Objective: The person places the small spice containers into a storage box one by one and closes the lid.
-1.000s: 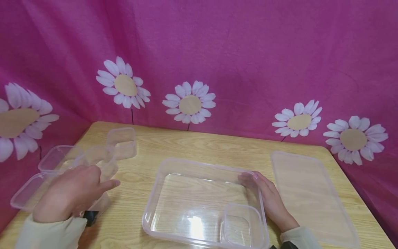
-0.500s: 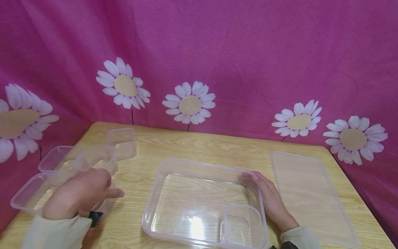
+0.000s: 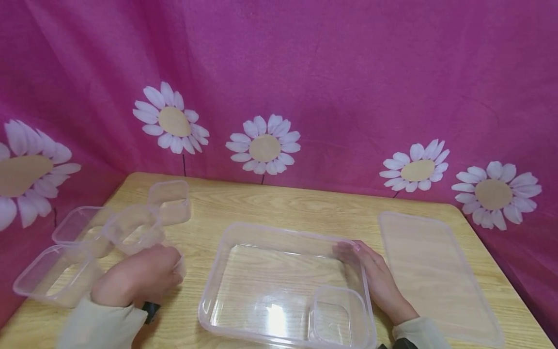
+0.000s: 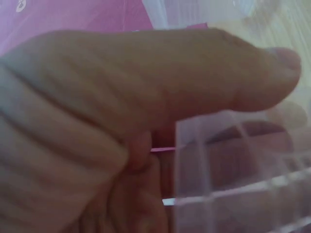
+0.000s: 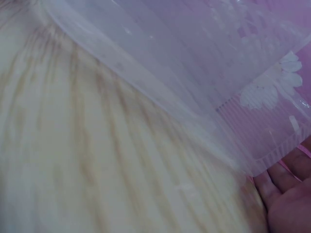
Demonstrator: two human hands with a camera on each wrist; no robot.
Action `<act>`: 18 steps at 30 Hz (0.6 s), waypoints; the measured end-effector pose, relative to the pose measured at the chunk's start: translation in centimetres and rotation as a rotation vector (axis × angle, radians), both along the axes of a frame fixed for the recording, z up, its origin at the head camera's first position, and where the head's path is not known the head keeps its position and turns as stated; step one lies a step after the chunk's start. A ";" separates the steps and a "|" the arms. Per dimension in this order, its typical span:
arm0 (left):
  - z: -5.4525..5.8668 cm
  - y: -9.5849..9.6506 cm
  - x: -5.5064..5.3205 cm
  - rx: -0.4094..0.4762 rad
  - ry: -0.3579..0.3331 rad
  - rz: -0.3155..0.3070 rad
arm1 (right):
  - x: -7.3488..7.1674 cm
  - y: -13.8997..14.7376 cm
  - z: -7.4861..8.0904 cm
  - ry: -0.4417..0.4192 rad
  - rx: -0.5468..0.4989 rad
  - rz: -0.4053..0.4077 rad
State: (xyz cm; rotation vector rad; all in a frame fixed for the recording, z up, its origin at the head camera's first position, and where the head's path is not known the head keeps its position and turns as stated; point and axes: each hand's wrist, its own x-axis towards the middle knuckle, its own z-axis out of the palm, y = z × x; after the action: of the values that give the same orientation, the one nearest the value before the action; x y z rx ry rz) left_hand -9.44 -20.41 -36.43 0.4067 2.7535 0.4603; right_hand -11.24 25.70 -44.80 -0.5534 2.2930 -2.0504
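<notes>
My left hand (image 3: 141, 276) grips a small clear plastic container (image 4: 228, 194), its thumb on the near side and its fingers showing through the ribbed wall. Most of that container is hidden by the hand in the head view. At the centre front stands a large clear rectangular container (image 3: 218, 271), with one small square container (image 3: 337, 315) inside its near right corner. My right hand (image 3: 381, 278) holds the large container at its far right corner, thumb at the rim and fingers round the outside. In the right wrist view, its fingers lie against the outer wall (image 5: 194, 63).
Several small clear containers stand at the left: one at the back (image 3: 170, 201), a round-cornered one (image 3: 135, 228), one by the left edge (image 3: 80, 225) and a nearer one (image 3: 52, 271). A flat clear lid (image 3: 436, 271) lies at the right. A pink flowered cloth (image 3: 331, 97) hangs behind the table (image 3: 244, 194).
My left hand has moved right from the group of small containers, carrying one small container along. The right hand and the large container have stayed in place.
</notes>
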 end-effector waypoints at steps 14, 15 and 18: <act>-0.8 1.4 -0.2 -0.003 0.115 -0.167 | 0.0 -0.1 0.1 0.006 -0.010 0.002; -0.8 1.5 -0.2 -0.003 0.121 -0.174 | 0.0 -0.1 0.1 0.008 -0.007 0.003; -0.8 1.8 -0.2 -0.010 0.137 -0.186 | 0.0 -0.1 0.1 0.001 0.004 -0.005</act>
State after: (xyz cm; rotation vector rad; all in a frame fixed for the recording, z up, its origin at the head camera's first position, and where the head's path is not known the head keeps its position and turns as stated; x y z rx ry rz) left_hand -9.59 -18.65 -37.20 0.7087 2.8108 0.3840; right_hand -11.20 25.60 -44.72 -0.5485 2.3008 -2.0478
